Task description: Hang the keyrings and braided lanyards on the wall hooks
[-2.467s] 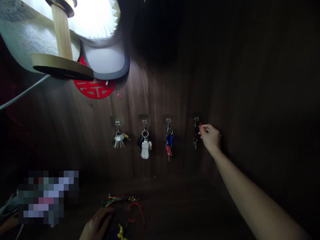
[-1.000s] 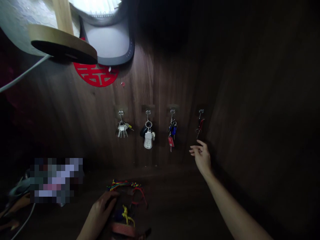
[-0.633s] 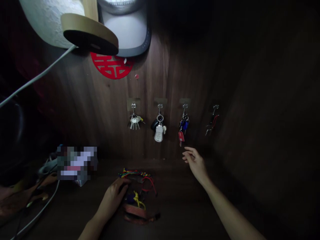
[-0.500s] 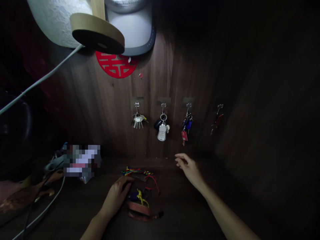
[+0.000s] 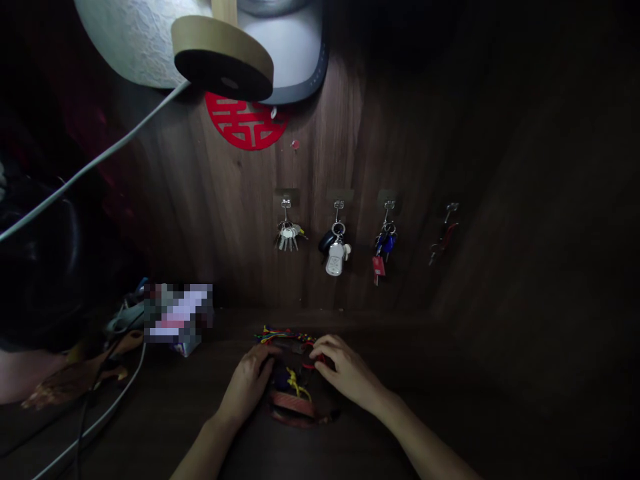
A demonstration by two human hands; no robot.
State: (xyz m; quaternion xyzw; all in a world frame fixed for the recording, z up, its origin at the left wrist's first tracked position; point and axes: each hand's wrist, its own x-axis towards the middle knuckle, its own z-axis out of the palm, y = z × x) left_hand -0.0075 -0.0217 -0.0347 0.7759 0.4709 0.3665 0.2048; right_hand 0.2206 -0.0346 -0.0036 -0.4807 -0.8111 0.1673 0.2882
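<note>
My left hand (image 5: 250, 375) rests at the left edge of a small group of cords and straps, its thumb apart from its fingers and nothing visible in it. From the other side my right hand (image 5: 344, 370) reaches over a red cord (image 5: 320, 359), thumb and fingers apart around it; the hand partly hides the cord. Behind both hands lies a multicoloured braided cord (image 5: 286, 335). Between them sit a yellow knotted cord (image 5: 299, 385) and a dark blue piece (image 5: 281, 380). Closest to me is a reddish-brown strap (image 5: 293, 403).
Four hooks on the wooden back panel carry key bunches (image 5: 289, 235), a grey-white fob (image 5: 335, 259), blue keys with a red tag (image 5: 379, 266) and dim keys (image 5: 437, 250). A round lamp base (image 5: 223, 53), caps (image 5: 295, 60) and a cable (image 5: 110, 150) are upper left; a blurred box (image 5: 180, 317) stands left.
My right hand has come down and left from near the back panel to the red cord. My left hand stays beside the cords. The whole view has shifted slightly.
</note>
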